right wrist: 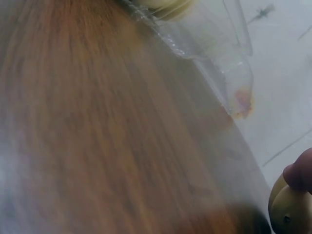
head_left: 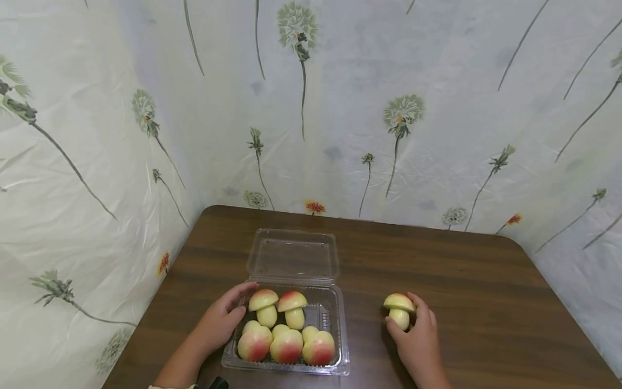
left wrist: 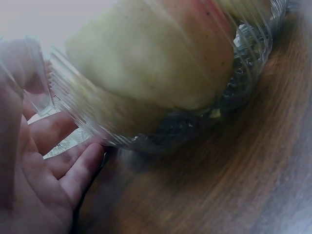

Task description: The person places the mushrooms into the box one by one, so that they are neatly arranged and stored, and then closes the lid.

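My right hand holds a toy-like mushroom, stem down, between thumb and fingers, to the right of the box. It has a yellow-green cap blushed red and a pale stem. In the right wrist view only a fingertip and part of that mushroom show, at the lower right. With my left hand I grip the left rim of a clear plastic box. Inside it, two similar mushrooms stand at the back and three lie in front, caps toward me.
The hinged clear lid lies folded back behind the box. Both rest on a brown wooden table with rounded far corners. A white dandelion-patterned sheet hangs behind and at both sides. A small black object shows at the bottom edge.
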`<state>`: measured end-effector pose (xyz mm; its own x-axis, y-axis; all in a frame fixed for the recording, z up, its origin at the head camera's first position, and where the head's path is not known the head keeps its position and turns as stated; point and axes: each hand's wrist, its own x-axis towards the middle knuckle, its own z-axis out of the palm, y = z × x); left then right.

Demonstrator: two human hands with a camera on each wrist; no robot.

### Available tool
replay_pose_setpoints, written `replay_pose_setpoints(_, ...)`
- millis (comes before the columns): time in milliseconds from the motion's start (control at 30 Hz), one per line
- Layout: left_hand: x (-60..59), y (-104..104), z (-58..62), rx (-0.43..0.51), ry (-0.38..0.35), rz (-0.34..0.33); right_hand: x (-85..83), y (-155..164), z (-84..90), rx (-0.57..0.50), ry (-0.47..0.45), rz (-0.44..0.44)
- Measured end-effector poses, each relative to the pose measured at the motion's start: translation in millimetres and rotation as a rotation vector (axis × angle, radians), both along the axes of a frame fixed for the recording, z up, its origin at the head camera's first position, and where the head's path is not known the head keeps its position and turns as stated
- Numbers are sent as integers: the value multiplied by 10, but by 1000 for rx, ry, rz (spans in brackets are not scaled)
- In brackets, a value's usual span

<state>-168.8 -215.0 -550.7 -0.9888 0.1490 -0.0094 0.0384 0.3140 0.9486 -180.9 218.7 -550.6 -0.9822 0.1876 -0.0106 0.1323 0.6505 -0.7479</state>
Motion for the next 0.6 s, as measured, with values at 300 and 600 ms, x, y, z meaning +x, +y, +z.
replay_pose_setpoints(300,-4,8,-12,13,-8,-10,9,-51,-12,-38,33,14)
replay_pose_setpoints(600,3,7,17,2,-12,-3,19,-92,-8,-98,33,40)
